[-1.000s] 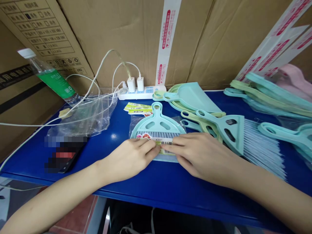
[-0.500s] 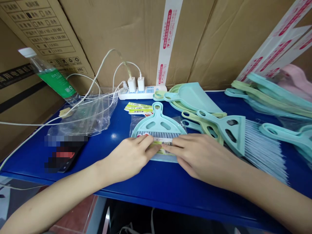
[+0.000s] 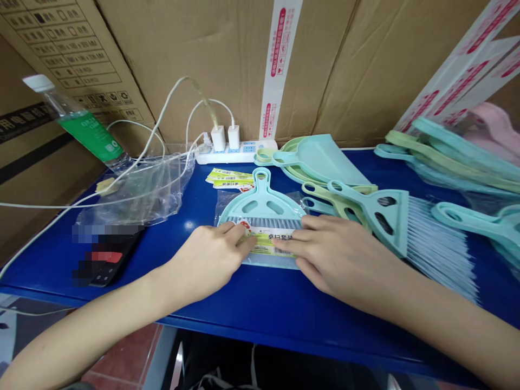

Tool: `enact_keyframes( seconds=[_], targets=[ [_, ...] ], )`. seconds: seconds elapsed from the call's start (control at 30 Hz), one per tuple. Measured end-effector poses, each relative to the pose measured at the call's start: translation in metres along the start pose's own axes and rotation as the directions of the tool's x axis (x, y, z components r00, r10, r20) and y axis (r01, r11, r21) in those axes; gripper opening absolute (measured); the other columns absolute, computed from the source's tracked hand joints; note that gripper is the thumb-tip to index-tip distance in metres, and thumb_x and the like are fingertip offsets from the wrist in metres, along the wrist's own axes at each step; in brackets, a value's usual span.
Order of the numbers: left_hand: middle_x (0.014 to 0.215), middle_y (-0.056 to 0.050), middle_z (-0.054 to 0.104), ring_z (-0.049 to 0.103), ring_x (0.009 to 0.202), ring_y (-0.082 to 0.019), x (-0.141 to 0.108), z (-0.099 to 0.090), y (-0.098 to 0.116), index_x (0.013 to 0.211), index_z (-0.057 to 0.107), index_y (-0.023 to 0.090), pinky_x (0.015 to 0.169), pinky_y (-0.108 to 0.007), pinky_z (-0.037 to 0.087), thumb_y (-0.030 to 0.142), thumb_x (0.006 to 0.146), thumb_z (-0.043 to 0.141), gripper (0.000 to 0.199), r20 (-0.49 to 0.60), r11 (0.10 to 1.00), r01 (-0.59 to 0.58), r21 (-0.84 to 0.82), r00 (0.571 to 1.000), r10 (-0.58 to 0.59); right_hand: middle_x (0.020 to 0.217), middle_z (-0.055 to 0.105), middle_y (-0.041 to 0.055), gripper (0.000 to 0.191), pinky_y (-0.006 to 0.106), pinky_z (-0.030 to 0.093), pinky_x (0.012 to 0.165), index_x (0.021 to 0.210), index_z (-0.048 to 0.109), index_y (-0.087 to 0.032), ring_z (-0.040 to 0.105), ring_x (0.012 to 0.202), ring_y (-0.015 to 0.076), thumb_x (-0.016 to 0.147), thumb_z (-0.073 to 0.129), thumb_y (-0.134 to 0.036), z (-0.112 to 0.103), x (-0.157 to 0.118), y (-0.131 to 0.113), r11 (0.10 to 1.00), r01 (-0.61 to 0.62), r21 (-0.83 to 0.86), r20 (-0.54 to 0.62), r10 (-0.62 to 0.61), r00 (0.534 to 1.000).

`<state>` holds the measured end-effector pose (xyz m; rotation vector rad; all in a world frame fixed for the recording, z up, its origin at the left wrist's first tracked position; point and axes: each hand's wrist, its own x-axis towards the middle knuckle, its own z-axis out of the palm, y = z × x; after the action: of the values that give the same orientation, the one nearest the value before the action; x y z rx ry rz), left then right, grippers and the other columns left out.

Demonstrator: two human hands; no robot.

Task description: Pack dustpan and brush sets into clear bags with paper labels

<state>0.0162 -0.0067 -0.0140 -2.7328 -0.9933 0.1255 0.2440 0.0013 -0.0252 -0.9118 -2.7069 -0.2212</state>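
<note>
A light blue brush-and-dustpan set (image 3: 263, 196) lies in front of me, handle pointing away, with a clear plastic bag around it. Across its lower part runs a yellow and white paper label (image 3: 266, 244). My left hand (image 3: 217, 257) rests on the left end of the label, fingers laid on it, the tips partly hidden. From the other side, my right hand (image 3: 325, 249) lies over the right end with its fingers stretched out and pressing down. Several loose labels (image 3: 229, 177) lie just behind the set.
Loose dustpans (image 3: 325, 157) and a brush (image 3: 385, 216) lie on the right, with a pile of bagged sets (image 3: 455, 157) beyond. Leftward are a plastic bag (image 3: 142, 189), a phone (image 3: 109, 265) and a tilted bottle (image 3: 85, 127). A power strip (image 3: 239, 154) with cables stands behind.
Both hands have spread slightly apart along the label, so more of its yellow middle shows. The dustpan set stays in place; the view has shifted a little.
</note>
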Motion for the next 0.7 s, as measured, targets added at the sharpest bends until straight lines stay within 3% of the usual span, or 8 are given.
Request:
enact_keyframes(
  seconds=[0.17, 0.43, 0.7],
  targets=[
    [0.079, -0.003, 0.065, 0.063, 0.069, -0.019, -0.004, -0.005, -0.007, 0.103, 0.072, 0.021, 0.048, -0.027, 0.046, -0.002, 0.079, 0.049, 0.040, -0.003, 0.999, 0.052, -0.012, 0.999, -0.052, 0.071, 0.073, 0.0009, 0.024, 0.035, 0.035, 0.067, 0.090, 0.077, -0.025, 0.056, 0.074, 0.0206, 0.079, 0.059, -0.012, 0.000, -0.002, 0.005, 0.998, 0.046, -0.033, -0.008, -0.046, 0.999],
    [0.066, 0.001, 0.059, 0.057, 0.059, -0.015, -0.009, -0.008, -0.021, 0.101, 0.077, 0.030, 0.043, -0.023, 0.030, -0.005, 0.072, 0.045, 0.054, -0.020, 0.994, 0.093, -0.050, 0.995, -0.094, 0.073, 0.074, -0.0011, 0.023, 0.034, 0.030, 0.066, 0.088, 0.077, -0.025, 0.052, 0.070, 0.0194, 0.080, 0.061, -0.011, -0.004, -0.007, 0.011, 0.999, 0.052, -0.011, 0.003, -0.052, 0.999],
    [0.066, 0.001, 0.059, 0.056, 0.055, -0.013, -0.013, -0.013, -0.028, 0.102, 0.077, 0.035, 0.044, -0.023, 0.028, -0.003, 0.073, 0.041, 0.060, 0.029, 0.979, 0.176, -0.106, 0.984, -0.173, 0.075, 0.076, -0.0024, 0.030, 0.037, 0.036, 0.070, 0.092, 0.078, -0.028, 0.058, 0.072, 0.0215, 0.079, 0.058, -0.010, -0.008, -0.012, 0.015, 0.999, -0.008, 0.046, 0.075, 0.005, 0.997]
  ],
)
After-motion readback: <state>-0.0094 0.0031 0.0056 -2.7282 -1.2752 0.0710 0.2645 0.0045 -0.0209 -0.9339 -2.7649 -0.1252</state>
